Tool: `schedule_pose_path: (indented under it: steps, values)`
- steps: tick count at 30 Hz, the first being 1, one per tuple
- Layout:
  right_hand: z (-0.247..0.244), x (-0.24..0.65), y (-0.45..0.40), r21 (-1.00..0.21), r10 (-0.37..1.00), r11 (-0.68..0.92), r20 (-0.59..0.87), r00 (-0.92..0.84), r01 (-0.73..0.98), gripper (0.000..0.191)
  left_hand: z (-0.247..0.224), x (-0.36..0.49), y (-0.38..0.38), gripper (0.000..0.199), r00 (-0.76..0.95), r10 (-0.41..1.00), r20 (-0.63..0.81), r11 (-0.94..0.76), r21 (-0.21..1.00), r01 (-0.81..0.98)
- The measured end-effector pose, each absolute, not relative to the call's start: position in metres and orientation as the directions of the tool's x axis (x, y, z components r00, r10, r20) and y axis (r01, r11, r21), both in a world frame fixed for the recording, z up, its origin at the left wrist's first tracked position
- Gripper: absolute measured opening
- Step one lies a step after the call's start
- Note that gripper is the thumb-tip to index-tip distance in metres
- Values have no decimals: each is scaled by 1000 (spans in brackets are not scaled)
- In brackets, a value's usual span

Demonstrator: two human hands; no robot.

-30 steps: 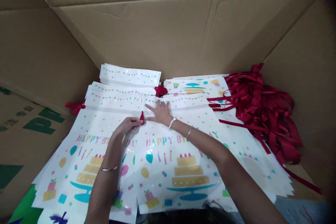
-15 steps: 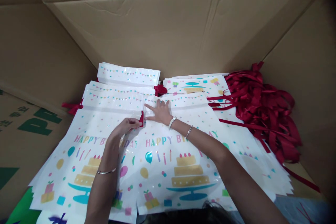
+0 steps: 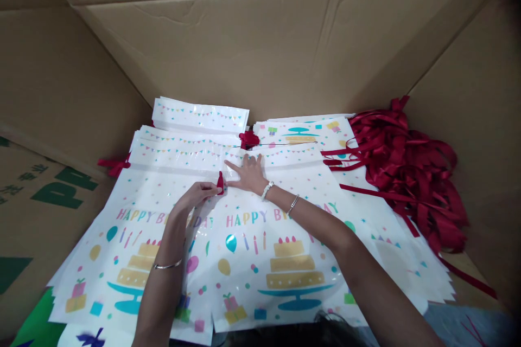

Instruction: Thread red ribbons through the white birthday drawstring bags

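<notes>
My left hand (image 3: 200, 194) pinches a short piece of dark red ribbon (image 3: 220, 182) at the edge between two printed bags. Just right of it, my right hand (image 3: 248, 173) lies flat with fingers spread on the upper part of the right-hand birthday bag (image 3: 244, 233). Under my left forearm is the left-hand birthday bag (image 3: 134, 190), printed with the same cake, balloons and lettering. A thin wire hook (image 3: 285, 144) lies across the bags just beyond my right fingers. Behind it sits a small red ribbon bunch (image 3: 248, 139).
Tall cardboard walls (image 3: 228, 43) stand behind and at both sides. A large heap of red ribbons (image 3: 411, 168) lies at the right on more bags. At the left edge a red ribbon bow (image 3: 114, 166) sticks out; a purple bow (image 3: 91, 338) is at the lower left.
Almost nothing differs. My left hand and the ribbon have shifted very slightly; my right hand stays in place on the bag.
</notes>
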State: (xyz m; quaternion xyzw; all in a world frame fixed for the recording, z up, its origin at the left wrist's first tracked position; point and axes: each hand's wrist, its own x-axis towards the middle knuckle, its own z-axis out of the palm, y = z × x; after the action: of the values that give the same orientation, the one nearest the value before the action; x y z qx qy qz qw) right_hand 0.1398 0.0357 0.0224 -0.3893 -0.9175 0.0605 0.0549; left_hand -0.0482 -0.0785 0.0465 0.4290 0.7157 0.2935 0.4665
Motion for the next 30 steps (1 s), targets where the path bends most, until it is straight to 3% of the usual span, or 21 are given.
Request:
schedule_pose_path:
  steps: [3, 5, 7, 10, 13, 20, 30]
  values:
    - [26, 140, 35, -231, 692, 718, 142, -708, 656, 80, 46, -48, -79, 34, -192, 886, -421, 463, 823, 330]
    - [33, 139, 36, -316, 677, 732, 231, -699, 604, 56, 45, -49, -80, 35, -188, 885, -426, 465, 825, 320]
    - [41, 135, 36, -468, 697, 689, 220, -683, 553, 35, 43, -51, -81, 37, -200, 885, -420, 463, 830, 311]
    - [49, 128, 33, -762, 670, 430, -90, -737, 484, 34, 42, -52, -80, 41, -201, 888, -415, 458, 837, 297]
    - [46, 120, 29, -899, 543, 114, -300, -785, 422, 31, 41, -50, -77, 48, -181, 886, -427, 463, 840, 284]
    - [26, 113, 28, -962, 539, -130, -271, -797, 239, 20, 41, -52, -79, 50, -142, 892, -429, 452, 840, 302]
    - [41, 127, 29, -930, 438, -231, -363, -823, 287, 19, 39, -58, -80, 46, -148, 893, -426, 450, 865, 224]
